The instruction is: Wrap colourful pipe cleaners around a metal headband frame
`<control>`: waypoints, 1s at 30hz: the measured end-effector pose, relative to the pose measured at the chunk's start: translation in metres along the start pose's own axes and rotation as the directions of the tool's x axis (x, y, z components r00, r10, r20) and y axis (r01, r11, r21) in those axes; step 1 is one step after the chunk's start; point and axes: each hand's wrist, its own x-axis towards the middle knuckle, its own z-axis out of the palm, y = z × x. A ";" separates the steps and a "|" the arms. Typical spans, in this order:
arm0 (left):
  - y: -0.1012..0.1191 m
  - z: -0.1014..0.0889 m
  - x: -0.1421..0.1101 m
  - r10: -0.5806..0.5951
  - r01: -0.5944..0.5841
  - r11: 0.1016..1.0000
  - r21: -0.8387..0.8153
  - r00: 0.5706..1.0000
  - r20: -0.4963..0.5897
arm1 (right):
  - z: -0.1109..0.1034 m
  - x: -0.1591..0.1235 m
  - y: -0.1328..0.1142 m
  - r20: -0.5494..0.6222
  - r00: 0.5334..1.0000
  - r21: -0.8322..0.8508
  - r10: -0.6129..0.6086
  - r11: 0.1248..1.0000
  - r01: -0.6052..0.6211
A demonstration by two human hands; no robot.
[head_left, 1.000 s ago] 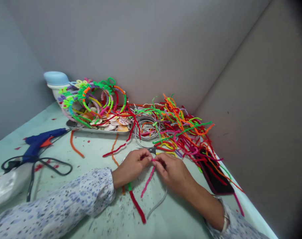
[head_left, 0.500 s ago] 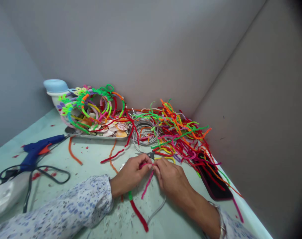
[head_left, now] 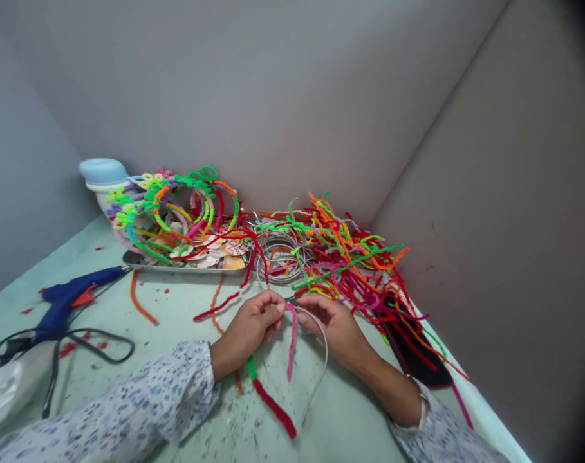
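Observation:
My left hand [head_left: 251, 328] is closed, pinching the top of a thin headband together with a pink pipe cleaner [head_left: 291, 354]. The pink strand's loose end dangles below my fingertips. One arm of the headband [head_left: 325, 354] is bare grey and curves down in front of my right hand. Its other arm comes out below my left hand, covered in green and then red fuzzy wrapping [head_left: 275, 408]. My right hand [head_left: 338, 328] is beside the bare arm, thumb and fingers apart, with nothing gripped that I can see. My left fingers hide the point where the pink strand meets the band.
Behind my hands are scissors [head_left: 292, 298], mostly covered, and grey hoops [head_left: 280, 257]. A tangle of pipe cleaners [head_left: 360, 251] lies over a dark phone [head_left: 417, 360]. To the left are a metal tray [head_left: 195, 270] of shells, finished headbands [head_left: 176, 199] and a blue glue gun [head_left: 70, 296].
My right hand has let go of the pink pipe cleaner and moved slightly right, its fingers opening. The headband's bare arm has swung right, and the pink end now hangs straighter.

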 end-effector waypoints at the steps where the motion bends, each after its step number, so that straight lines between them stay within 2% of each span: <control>1: 0.000 0.000 0.000 0.000 0.000 1.000 0.002 1.000 0.006 | 0.002 -0.001 0.000 -0.007 1.000 -0.011 -0.015 1.000 0.015; 9: 0.005 0.003 -0.004 -0.010 0.008 0.998 0.055 0.999 0.041 | 0.009 -0.006 -0.007 -0.002 0.999 -0.089 -0.053 0.995 0.052; 13: 0.004 0.002 -0.004 -0.020 0.017 0.999 0.052 0.998 0.057 | 0.010 -0.007 -0.008 -0.016 0.994 -0.220 -0.108 0.970 0.102; 16: 0.001 0.001 -0.003 -0.020 0.017 0.999 0.035 0.997 0.074 | 0.007 -0.007 -0.007 0.014 0.980 -0.368 -0.198 0.910 0.189; 19: 0.000 0.000 -0.002 -0.034 0.032 0.999 0.024 0.995 0.090 | 0.000 -0.006 -0.007 0.113 0.934 -0.525 -0.338 0.778 0.345; 23: 0.001 -0.001 -0.002 -0.072 0.072 0.997 0.001 0.990 0.122 | -0.009 -0.005 -0.013 0.314 0.817 -0.633 -0.484 0.534 0.560; 27: 0.004 -0.003 -0.001 -0.115 0.118 0.993 -0.011 0.979 0.169 | -0.014 -0.005 -0.022 0.456 0.718 -0.682 -0.526 0.312 0.662; 30: 0.004 -0.006 0.001 -0.148 0.152 0.988 -0.004 0.968 0.205 | -0.016 -0.005 -0.028 0.541 0.659 -0.682 -0.523 0.185 0.707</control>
